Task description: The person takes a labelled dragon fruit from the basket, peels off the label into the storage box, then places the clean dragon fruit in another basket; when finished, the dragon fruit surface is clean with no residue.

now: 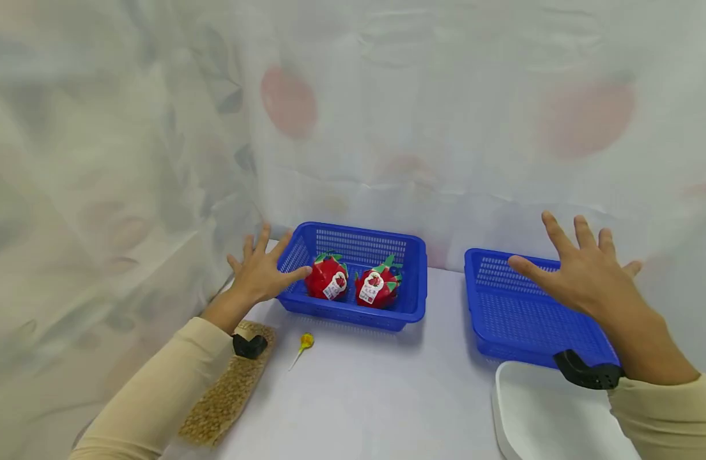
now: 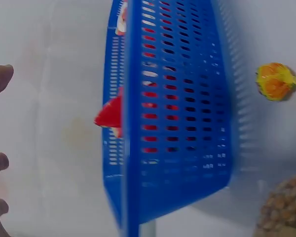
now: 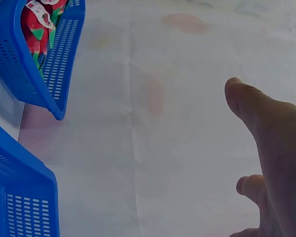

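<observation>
My left hand [image 1: 257, 273] is held up with spread fingers beside the left end of a blue plastic basket [image 1: 353, 311]. Two red dragon fruits with green tips and white labels lie in that basket, one on the left [image 1: 322, 285] and one on the right [image 1: 381, 295]. In the left wrist view the basket's slotted wall [image 2: 182, 123] partly hides the fruit. My right hand [image 1: 594, 281], fingers also spread, hovers over a second blue basket [image 1: 531, 313] that shows only its bare mesh floor. Neither hand holds anything.
A yellow-wrapped lollipop [image 1: 306, 340] lies on the white table in front of the left basket. Beneath my left forearm is a clear bag of tan kernels [image 1: 229, 390]. A white tray [image 1: 551, 409] stands at the front right. Printed curtains [image 1: 410, 128] hang behind and at left.
</observation>
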`<state>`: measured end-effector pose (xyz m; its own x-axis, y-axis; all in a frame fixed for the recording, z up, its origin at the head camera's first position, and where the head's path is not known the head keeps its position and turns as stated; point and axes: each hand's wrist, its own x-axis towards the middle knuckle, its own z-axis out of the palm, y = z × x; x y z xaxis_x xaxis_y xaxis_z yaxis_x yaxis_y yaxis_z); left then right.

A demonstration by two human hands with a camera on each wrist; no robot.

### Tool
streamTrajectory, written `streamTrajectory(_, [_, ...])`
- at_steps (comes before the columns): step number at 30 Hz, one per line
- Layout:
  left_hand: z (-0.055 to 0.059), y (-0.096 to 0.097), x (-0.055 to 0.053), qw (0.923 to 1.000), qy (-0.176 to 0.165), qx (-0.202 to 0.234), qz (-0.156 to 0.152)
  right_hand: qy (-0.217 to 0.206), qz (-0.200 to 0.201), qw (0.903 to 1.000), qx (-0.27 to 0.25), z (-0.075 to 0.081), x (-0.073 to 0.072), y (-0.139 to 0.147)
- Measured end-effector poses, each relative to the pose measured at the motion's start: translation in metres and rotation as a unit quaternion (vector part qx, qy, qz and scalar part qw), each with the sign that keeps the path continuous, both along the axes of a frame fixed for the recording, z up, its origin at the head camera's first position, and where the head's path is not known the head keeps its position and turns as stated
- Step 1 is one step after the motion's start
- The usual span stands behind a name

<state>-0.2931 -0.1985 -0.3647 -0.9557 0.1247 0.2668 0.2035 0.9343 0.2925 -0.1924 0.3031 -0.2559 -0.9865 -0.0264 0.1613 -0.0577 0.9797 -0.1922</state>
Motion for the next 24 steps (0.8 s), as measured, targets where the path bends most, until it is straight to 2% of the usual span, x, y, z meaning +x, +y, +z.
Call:
streamTrajectory(12, [-0.032, -0.009, -0.010, 0.9996, -0.013, 0.019, -0.018, 0.003, 0.019, 0.9998, -0.002, -0.006, -0.006, -0.003])
streamTrajectory(24, [-0.056, -0.018, -0.020, 0.9968, -0.065, 0.043, -0.014, 0.021, 0.046, 0.9987, -0.008, -0.012, -0.011, -0.016])
